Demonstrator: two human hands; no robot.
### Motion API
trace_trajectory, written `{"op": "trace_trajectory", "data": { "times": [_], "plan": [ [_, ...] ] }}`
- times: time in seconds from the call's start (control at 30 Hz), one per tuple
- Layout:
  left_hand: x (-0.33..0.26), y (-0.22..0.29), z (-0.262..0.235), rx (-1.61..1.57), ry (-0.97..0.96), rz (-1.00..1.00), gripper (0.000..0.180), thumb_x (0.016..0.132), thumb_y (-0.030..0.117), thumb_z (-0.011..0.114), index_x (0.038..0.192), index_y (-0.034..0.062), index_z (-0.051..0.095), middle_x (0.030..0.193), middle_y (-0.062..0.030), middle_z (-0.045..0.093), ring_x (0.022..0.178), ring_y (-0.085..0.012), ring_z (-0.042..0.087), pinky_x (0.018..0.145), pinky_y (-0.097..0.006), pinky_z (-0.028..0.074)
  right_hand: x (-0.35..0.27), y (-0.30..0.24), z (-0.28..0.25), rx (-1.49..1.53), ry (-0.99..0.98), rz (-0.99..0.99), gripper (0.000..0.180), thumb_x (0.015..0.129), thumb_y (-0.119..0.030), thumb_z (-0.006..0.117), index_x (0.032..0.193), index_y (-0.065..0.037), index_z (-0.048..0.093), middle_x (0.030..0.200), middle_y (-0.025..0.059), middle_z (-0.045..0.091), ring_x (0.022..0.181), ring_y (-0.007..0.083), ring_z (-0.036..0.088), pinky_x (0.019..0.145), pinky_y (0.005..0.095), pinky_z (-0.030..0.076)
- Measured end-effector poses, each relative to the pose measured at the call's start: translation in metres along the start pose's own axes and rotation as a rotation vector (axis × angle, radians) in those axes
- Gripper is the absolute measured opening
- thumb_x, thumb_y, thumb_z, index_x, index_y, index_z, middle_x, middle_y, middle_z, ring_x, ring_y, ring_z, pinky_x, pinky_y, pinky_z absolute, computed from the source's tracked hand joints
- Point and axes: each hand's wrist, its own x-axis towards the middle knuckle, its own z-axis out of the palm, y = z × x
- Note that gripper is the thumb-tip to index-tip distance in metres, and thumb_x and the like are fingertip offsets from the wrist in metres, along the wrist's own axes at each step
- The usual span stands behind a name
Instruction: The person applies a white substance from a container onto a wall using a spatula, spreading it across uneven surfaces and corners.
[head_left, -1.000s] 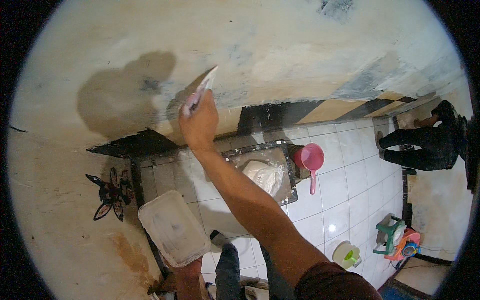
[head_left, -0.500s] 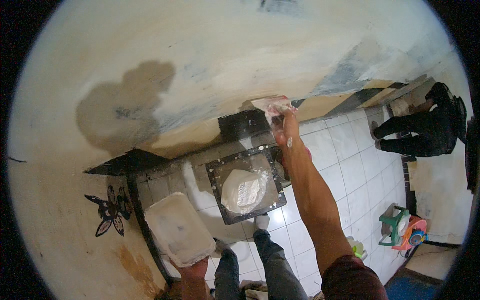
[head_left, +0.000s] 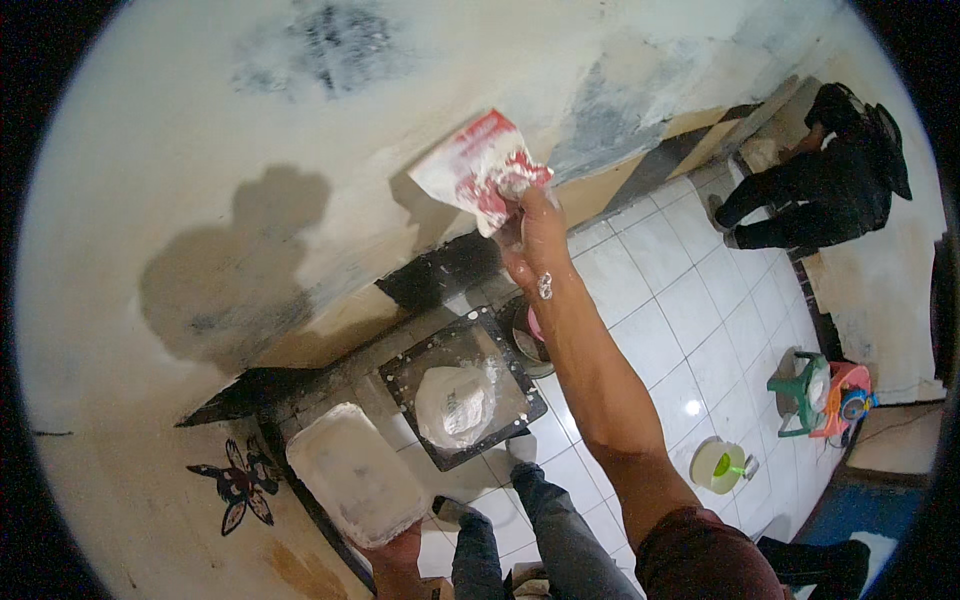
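My right hand (head_left: pixel 532 238) is closed on a flat red-and-white spreader (head_left: pixel 455 160) smeared with white paste. The spreader is at the pale wall (head_left: pixel 390 130), above its dark lower band; I cannot tell whether its edge touches. White paste also marks my right wrist. At the lower left, my left hand (head_left: pixel 398 550) grips the near end of a shallow, whitish rectangular tray (head_left: pixel 345 470), its fingers mostly hidden beneath. Beside the tray, a white plastic bag (head_left: pixel 452 410) rests on a dark, white-spotted square board (head_left: pixel 405 375).
A round container with pink (head_left: pixel 530 325) stands behind the board, partly hidden by my arm. On the tiled floor (head_left: pixel 650 270) are a pale tub (head_left: pixel 718 467) with something green inside and a green stool (head_left: pixel 797 395). Another person (head_left: pixel 840 185) in dark clothes is at the far right.
My right hand has moved up the wall and left with the spreader, whose flat face now shows. The view has shifted. My left hand still holds the tray.
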Motion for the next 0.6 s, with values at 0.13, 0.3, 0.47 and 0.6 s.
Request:
{"op": "trace_trajectory", "data": {
  "times": [0.13, 0.3, 0.47, 0.6],
  "plan": [
    [0.006, -0.011, -0.011, 0.147, 0.07, 0.034, 0.065, 0.086, 0.059, 0.046, 0.137, 0.0191, 0.041, 0.135, -0.0071, 0.049, 0.122, -0.0318, 0.048, 0.096, -0.056, 0.043, 0.052, 0.017, -0.085, -0.192, 0.17, 0.025, 0.014, 0.085, -0.01, 0.053, 0.1, -0.012, 0.053, 0.083, 0.0036, 0.06, 0.071, 0.0185, 0.06, 0.061, 0.0324, 0.051],
    [0.007, -0.026, 0.04, -0.034, 0.16, -0.072, 0.066, 0.086, 0.059, 0.046, 0.137, 0.0179, 0.04, 0.133, -0.0083, 0.05, 0.117, -0.0328, 0.052, 0.09, -0.058, 0.048, 0.116, 0.015, -0.087, -0.166, 0.3, -0.06, 0.007, 0.086, -0.01, 0.051, 0.093, -0.012, 0.05, 0.073, 0.0035, 0.055, 0.062, 0.0174, 0.057, 0.056, 0.034, 0.049],
    [0.011, -0.032, 0.039, -0.053, -0.026, -0.073, 0.062, 0.088, 0.054, 0.048, 0.136, 0.0171, 0.04, 0.134, -0.0102, 0.049, 0.118, -0.0347, 0.051, 0.092, -0.059, 0.045, 0.121, -0.054, 0.03, -0.384, 0.192, -0.324, 0.009, 0.08, -0.007, 0.056, 0.087, -0.003, 0.052, 0.076, 0.0051, 0.056, 0.062, 0.0154, 0.056, 0.054, 0.0303, 0.048],
    [0.011, -0.029, 0.048, -0.044, -0.018, -0.065, 0.063, 0.087, 0.056, 0.049, 0.137, 0.0183, 0.04, 0.134, -0.0095, 0.049, 0.118, -0.0342, 0.051, 0.093, -0.058, 0.044, 0.054, -0.113, 0.084, -0.182, -0.035, -0.348, 0.008, 0.079, -0.006, 0.058, 0.085, -0.003, 0.053, 0.077, 0.0063, 0.057, 0.063, 0.0162, 0.057, 0.057, 0.0285, 0.049]
  ]
}}
